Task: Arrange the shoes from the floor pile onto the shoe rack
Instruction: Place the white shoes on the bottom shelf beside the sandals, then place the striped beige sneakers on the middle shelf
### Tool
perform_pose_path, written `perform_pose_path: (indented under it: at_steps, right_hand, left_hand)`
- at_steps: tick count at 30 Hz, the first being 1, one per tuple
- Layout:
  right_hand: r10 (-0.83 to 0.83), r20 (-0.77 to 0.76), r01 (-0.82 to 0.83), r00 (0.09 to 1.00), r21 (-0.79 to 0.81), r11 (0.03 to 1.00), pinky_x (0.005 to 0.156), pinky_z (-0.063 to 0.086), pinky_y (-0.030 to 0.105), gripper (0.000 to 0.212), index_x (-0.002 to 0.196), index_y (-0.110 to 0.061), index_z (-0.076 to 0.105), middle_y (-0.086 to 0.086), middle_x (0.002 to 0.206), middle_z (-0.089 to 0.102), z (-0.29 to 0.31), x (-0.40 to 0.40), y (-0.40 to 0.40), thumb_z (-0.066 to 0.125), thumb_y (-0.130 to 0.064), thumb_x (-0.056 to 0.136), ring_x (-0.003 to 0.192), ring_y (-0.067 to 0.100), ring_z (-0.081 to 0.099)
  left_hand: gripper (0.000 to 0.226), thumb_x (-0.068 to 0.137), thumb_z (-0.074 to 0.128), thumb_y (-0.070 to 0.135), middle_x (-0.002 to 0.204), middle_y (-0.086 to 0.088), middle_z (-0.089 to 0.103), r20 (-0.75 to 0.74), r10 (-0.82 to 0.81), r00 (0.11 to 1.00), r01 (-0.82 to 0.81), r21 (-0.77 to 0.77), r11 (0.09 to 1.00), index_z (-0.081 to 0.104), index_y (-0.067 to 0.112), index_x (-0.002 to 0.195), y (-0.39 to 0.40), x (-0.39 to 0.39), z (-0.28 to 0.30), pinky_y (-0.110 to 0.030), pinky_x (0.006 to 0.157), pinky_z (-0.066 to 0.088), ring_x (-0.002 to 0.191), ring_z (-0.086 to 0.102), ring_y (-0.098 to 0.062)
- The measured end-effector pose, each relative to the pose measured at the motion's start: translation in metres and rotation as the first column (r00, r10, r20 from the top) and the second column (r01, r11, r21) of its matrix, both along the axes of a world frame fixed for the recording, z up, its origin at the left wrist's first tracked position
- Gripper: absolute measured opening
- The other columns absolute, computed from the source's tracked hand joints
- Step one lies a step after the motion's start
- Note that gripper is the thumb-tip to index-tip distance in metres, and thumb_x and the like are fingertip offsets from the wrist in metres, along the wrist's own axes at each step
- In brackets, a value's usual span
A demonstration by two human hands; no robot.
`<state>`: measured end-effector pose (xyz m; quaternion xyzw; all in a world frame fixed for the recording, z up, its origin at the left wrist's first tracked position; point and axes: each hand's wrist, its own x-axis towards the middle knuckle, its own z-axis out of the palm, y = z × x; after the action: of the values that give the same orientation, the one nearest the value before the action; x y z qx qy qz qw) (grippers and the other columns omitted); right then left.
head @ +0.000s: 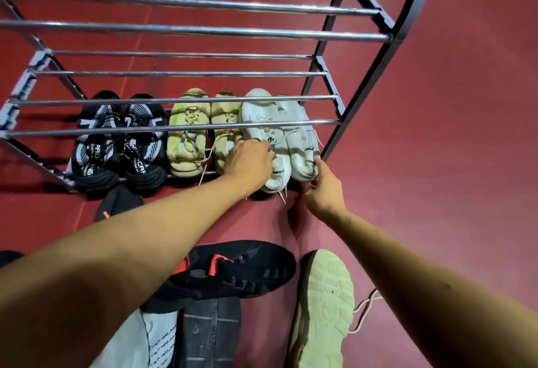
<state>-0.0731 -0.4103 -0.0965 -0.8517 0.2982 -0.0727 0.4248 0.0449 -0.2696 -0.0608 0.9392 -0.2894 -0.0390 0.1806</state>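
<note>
A metal shoe rack [186, 31] stands before me on the red floor. On its bottom tier sit a black-and-white pair [116, 146], a beige pair [189, 134] and a white pair [279, 123] at the right end. My left hand [250, 161] grips the left white shoe at its tongue. My right hand [323, 190] touches the heel of the right white shoe [302, 146]. Near me on the floor lie a black shoe with red straps [233, 271], a cream shoe on its side [323, 306] and a white shoe [145, 338].
A black shoe with an orange mark [119, 201] lies just in front of the rack. A dark sole [209, 332] lies between the white and cream shoes. The rack's right post [375, 56] rises close to the white pair. Upper tiers hold nothing visible.
</note>
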Motion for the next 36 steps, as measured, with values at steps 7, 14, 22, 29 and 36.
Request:
perform_pose_path:
  at_steps: [7, 14, 22, 29, 36]
  right_hand:
    - [0.009, -0.074, -0.008, 0.997, 0.019, 1.000, 0.099, 0.049, 0.030, 0.085, 0.151, -0.021, 0.039, 0.006, 0.133, 0.064, 0.008, 0.003, -0.003, 0.055, 0.006, 0.072, 0.121, 0.026, 0.060]
    - [0.054, -0.065, -0.050, 0.996, 0.058, 0.997, 0.103, 0.043, 0.028, 0.088, 0.156, -0.021, 0.029, 0.000, 0.146, 0.052, 0.010, 0.001, 0.001, 0.061, -0.004, 0.076, 0.129, 0.022, 0.053]
    - [0.097, -0.183, -0.094, 0.978, 0.022, 0.995, 0.114, 0.040, 0.046, 0.094, 0.155, -0.026, 0.028, 0.001, 0.155, 0.041, 0.010, -0.018, 0.008, 0.072, -0.019, 0.072, 0.139, 0.027, 0.044]
    - [0.172, -0.864, -0.503, 0.473, -0.105, 0.858, 0.094, 0.050, 0.042, 0.091, 0.119, -0.021, 0.039, 0.015, 0.130, 0.059, 0.062, -0.086, 0.016, 0.032, -0.097, 0.071, 0.116, 0.035, 0.062]
    - [0.257, -0.925, -0.659, 0.281, 0.009, 0.752, 0.073, 0.053, 0.031, 0.119, 0.118, -0.016, 0.056, -0.003, 0.074, 0.048, 0.054, -0.119, 0.068, 0.022, -0.099, 0.040, 0.102, 0.023, 0.071]
  left_hand:
    - [0.094, 0.070, 0.079, 0.060, 0.146, -0.003, 0.041, 0.048, -0.257, 0.965, 0.215, 0.416, 0.883, 0.041, 0.013, 0.142, 0.021, -0.021, -0.016, -0.044, 0.107, 0.041, 0.141, 0.026, -0.032]
    - [0.034, 0.088, 0.072, 0.022, 0.119, -0.006, 0.061, 0.084, -0.058, 0.995, 0.050, 0.099, 0.994, 0.055, 0.014, 0.116, 0.020, 0.006, -0.017, -0.044, 0.078, 0.049, 0.111, 0.053, -0.033]
    - [0.046, 0.098, 0.059, 0.028, 0.142, -0.008, 0.051, -0.058, -0.107, 0.993, 0.115, 0.160, 0.981, 0.046, 0.016, 0.141, 0.019, 0.007, -0.015, -0.046, 0.104, 0.041, 0.129, 0.045, -0.034]
    - [0.043, 0.097, 0.057, 0.023, 0.152, -0.002, 0.045, 0.054, -0.171, 0.984, 0.174, -0.076, 0.982, 0.055, 0.017, 0.140, 0.136, -0.021, 0.001, -0.045, 0.117, 0.027, 0.141, 0.036, -0.024]
    - [0.028, 0.095, 0.058, 0.033, 0.126, 0.002, 0.060, -0.048, 0.136, 0.990, -0.134, 0.051, 0.990, 0.061, 0.020, 0.120, 0.256, -0.033, -0.003, -0.044, 0.098, 0.035, 0.120, 0.052, -0.025]
